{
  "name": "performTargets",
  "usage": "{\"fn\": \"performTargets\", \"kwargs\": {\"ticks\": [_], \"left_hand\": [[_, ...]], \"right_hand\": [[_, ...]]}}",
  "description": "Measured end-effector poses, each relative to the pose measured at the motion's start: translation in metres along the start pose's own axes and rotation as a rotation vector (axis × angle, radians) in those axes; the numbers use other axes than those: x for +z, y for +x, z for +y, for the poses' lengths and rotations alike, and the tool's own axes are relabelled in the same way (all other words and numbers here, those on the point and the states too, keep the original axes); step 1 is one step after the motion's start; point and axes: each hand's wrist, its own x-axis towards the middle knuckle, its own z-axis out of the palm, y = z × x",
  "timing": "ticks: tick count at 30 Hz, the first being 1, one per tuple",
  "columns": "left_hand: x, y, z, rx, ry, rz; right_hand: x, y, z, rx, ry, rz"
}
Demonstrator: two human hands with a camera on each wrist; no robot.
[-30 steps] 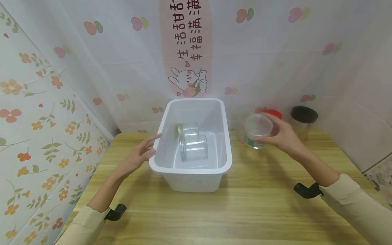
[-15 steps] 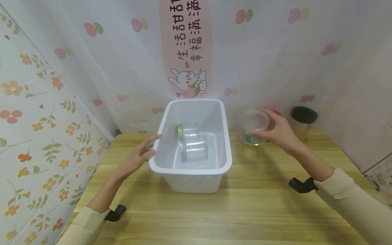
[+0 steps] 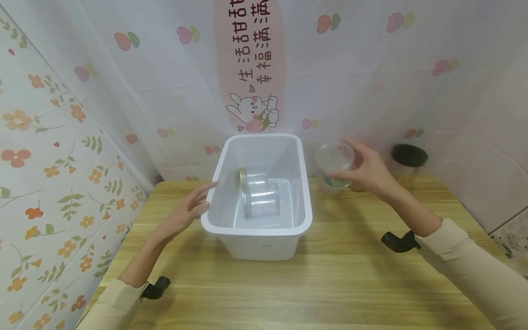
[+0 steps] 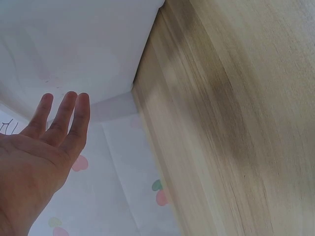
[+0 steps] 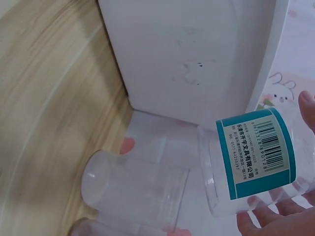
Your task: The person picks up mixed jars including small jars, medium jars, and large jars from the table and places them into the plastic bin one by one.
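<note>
One labelled jar (image 5: 258, 155) — in right hand (image 3: 371, 173)

We've got the right hand (image 3: 369, 170) shifted left and farther back over the last second, bringing the clear round plastic jar with teal-and-white label (image 3: 335, 160) nearer the white rectangular plastic bin (image 3: 307, 201). It now covers more of the clear plastic jar standing behind (image 5: 132, 187); we've lost sight of the round red lid.

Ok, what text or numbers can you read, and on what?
"乐清市开宇文具有限公司": label on the held clear jar.
"6975328890128": that label's barcode.
"生活甜甜": pink curtain panel, top cut off.
"幸福满满": same panel.
Too small or blurred: other label print, white tub marks, right curtain print.
</note>
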Motion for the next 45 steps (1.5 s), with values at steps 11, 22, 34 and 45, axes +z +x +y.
{"fn": "performTargets", "kwargs": {"ticks": [11,22,34,45], "left_hand": [[0.001,0.000,0.002,-0.007,-0.002,0.005],[0.001,0.001,0.000,0.004,-0.013,-0.003],[0.002,0.002,0.000,0.005,-0.012,-0.011],[0.002,0.001,0.000,0.002,-0.007,0.000]], "right_hand": [[0.002,0.009,-0.014,-0.014,-0.031,-0.006],[0.006,0.014,-0.023,-0.023,-0.054,-0.014],[0.008,0.021,-0.039,-0.030,-0.098,-0.051],[0.009,0.028,-0.053,-0.127,-0.091,-0.065]]}}
